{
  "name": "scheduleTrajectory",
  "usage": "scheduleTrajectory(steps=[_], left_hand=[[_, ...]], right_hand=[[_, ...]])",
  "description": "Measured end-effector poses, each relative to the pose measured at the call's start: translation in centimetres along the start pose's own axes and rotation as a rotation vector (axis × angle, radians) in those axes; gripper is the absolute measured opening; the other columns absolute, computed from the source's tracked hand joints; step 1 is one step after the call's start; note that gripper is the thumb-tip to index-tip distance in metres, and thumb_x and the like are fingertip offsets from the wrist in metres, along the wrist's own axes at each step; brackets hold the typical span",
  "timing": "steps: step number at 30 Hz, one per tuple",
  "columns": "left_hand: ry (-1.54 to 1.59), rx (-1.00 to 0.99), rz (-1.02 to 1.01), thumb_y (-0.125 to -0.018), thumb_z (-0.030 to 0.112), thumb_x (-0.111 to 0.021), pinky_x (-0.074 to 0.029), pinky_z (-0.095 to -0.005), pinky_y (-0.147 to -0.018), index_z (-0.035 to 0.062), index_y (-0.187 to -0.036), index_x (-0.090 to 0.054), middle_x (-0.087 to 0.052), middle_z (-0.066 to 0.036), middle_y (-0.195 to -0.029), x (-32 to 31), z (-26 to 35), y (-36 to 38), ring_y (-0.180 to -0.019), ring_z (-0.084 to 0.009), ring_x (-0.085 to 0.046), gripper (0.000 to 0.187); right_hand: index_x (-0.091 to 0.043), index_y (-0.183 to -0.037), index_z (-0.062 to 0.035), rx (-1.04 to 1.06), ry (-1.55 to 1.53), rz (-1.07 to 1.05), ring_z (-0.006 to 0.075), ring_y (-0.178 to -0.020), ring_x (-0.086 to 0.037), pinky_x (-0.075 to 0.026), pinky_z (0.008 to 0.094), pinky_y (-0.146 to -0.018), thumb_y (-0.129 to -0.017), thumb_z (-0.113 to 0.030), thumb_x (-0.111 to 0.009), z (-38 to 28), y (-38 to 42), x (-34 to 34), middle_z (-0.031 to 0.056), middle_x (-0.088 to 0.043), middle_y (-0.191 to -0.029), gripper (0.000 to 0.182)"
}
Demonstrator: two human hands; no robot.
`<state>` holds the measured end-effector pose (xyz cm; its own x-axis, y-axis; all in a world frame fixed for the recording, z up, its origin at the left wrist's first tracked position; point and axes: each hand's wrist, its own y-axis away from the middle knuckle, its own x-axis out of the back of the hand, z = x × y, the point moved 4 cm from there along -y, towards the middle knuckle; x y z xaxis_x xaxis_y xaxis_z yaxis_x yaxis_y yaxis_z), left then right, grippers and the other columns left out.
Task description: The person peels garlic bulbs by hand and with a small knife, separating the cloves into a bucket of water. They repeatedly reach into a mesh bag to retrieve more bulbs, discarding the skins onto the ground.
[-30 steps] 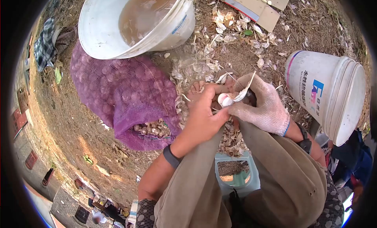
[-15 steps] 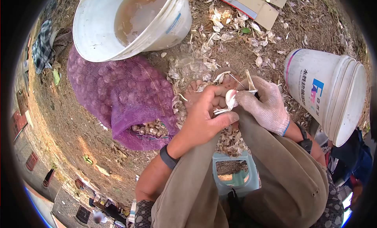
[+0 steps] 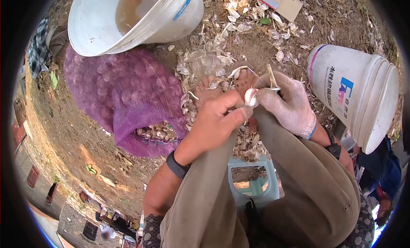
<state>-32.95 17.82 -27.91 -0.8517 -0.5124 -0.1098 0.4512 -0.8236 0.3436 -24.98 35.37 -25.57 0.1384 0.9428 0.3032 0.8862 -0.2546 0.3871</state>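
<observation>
A whitish-pink garlic clove [image 3: 250, 97] sits between my two hands, above my knees. My bare left hand [image 3: 218, 120] has thumb and index finger closed together at the clove's left side. My right hand [image 3: 288, 103], in a pale knitted glove, is closed on the clove's right side, and a dry garlic stalk [image 3: 272, 78] stands up from the same hand. Peeled skins [image 3: 250, 145] lie beneath my hands. To the left is a purple mesh sack [image 3: 128, 90], its open mouth showing garlic bulbs [image 3: 159, 132].
A white bucket of murky water [image 3: 179, 21] stands at the upper left. Another white bucket [image 3: 341, 85] lies on its side at the right. A pale green stool [image 3: 269, 179] is between my legs. Cardboard [image 3: 289, 8] lies at the top; a person's sleeve [image 3: 390, 171] shows far right.
My left finger and thumb have closed together at the clove, and the loose skin strip below it no longer shows. The surroundings have shifted slightly up and left in the view.
</observation>
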Motion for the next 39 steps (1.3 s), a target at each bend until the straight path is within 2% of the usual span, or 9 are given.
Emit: scheduleTrajectory(steps=[6,12,15,19,21,25,29,34,39], left_hand=[[0.406,0.196,-0.161,-0.091,0.009,-0.07,-0.044,-0.024,-0.059,0.0019,-0.084,-0.065,-0.062,0.002,-0.076,-0.4,-0.1,1.1,-0.068,-0.0033,-0.055,0.011],[0.16,0.065,-0.105,-0.086,0.008,-0.072,-0.046,-0.0279,-0.063,-0.0008,-0.079,-0.064,-0.06,-0.002,-0.073,1.3,-0.6,0.8,-0.071,-0.008,-0.057,0.014],[-0.103,0.014,0.031,-0.086,0.009,-0.072,-0.05,-0.0299,-0.069,-0.0014,-0.093,-0.065,-0.063,-0.006,-0.078,1.0,-2.0,0.2,-0.075,-0.0133,-0.059,0.014],[-0.528,-0.182,0.355,-0.092,0.011,-0.07,-0.049,-0.0275,-0.081,0.0003,-0.114,-0.059,-0.065,-0.009,-0.101,2.2,0.1,0.3,-0.086,-0.0121,-0.059,0.027],[-0.278,-0.13,0.361,-0.094,0.013,-0.07,-0.05,-0.029,-0.083,0.001,-0.125,-0.053,-0.065,-0.01,-0.105,2.4,0.6,1.4,-0.09,-0.0135,-0.06,0.037],[0.337,0.18,-0.016,-0.1,0.017,-0.068,-0.055,-0.0305,-0.077,-0.0025,-0.127,-0.049,-0.065,-0.009,-0.102,-0.4,1.0,0.4,-0.088,-0.0137,-0.065,0.038],[0.227,0.101,-0.09,-0.102,0.019,-0.067,-0.053,-0.0292,-0.076,-0.0025,-0.123,-0.055,-0.064,-0.007,-0.101,-0.6,1.2,0.1,-0.088,-0.0123,-0.065,0.032],[-0.02,-0.1,-0.055,-0.104,0.021,-0.065,-0.051,-0.0283,-0.075,-0.0023,-0.119,-0.062,-0.065,-0.006,-0.101,-0.3,0.9,0.5,-0.088,-0.013,-0.065,0.028],[0.24,-0.013,-0.116,-0.105,0.012,-0.058,-0.056,-0.0289,-0.074,-0.0029,-0.123,-0.06,-0.067,-0.009,-0.104,-0.3,0.9,0.8,-0.091,-0.0173,-0.07,0.024]], right_hand=[[-0.07,-0.103,-0.0016,-0.364,-0.429,-0.253,0.0085,-0.058,-0.058,-0.044,0.0261,-0.052,-0.099,-0.028,-0.061,0.3,0.6,-1.0,0.0036,-0.065,-0.074,0.028],[-0.068,-0.105,0.0005,-0.378,-0.688,-0.288,0.003,-0.054,-0.051,-0.036,0.02,-0.045,-0.099,-0.026,-0.061,1.3,1.4,-1.5,-0.0005,-0.063,-0.075,0.027],[-0.068,-0.102,-0.0011,-0.325,-0.692,-0.258,0.0026,-0.055,-0.051,-0.037,0.0198,-0.047,-0.098,-0.025,-0.063,1.5,1.4,-1.6,0.0,-0.063,-0.076,0.025],[-0.068,-0.1,-0.002,-0.318,-0.265,-0.081,0.0085,-0.065,-0.059,-0.047,0.0278,-0.06,-0.093,-0.022,-0.068,0.7,0.5,0.0,0.0023,-0.066,-0.077,0.021],[-0.067,-0.1,-0.0018,-0.115,-0.161,0.019,0.0111,-0.07,-0.062,-0.05,0.0312,-0.064,-0.094,-0.022,-0.068,0.4,0.3,0.0,0.0042,-0.067,-0.078,0.021],[-0.067,-0.101,-0.0002,0.072,0.014,-0.007,0.0215,-0.075,-0.07,-0.053,0.0365,-0.067,-0.095,-0.021,-0.069,-0.8,0.4,0.6,0.0127,-0.07,-0.084,0.022],[-0.067,-0.101,0.0002,0.267,0.125,-0.044,0.0269,-0.072,-0.07,-0.054,0.0377,-0.065,-0.094,-0.018,-0.071,-1.4,0.3,0.3,0.0151,-0.069,-0.081,0.02],[-0.067,-0.102,0.0013,0.169,0.053,-0.094,0.0247,-0.066,-0.069,-0.053,0.0364,-0.062,-0.095,-0.016,-0.069,-1.6,0.7,0.2,0.0127,-0.068,-0.075,0.019],[-0.067,-0.102,0.0025,0.012,-0.132,-0.086,0.02,-0.068,-0.069,-0.052,0.034,-0.062,-0.097,-0.016,-0.065,-0.5,0.7,0.1,0.0103,-0.07,-0.08,0.02]])
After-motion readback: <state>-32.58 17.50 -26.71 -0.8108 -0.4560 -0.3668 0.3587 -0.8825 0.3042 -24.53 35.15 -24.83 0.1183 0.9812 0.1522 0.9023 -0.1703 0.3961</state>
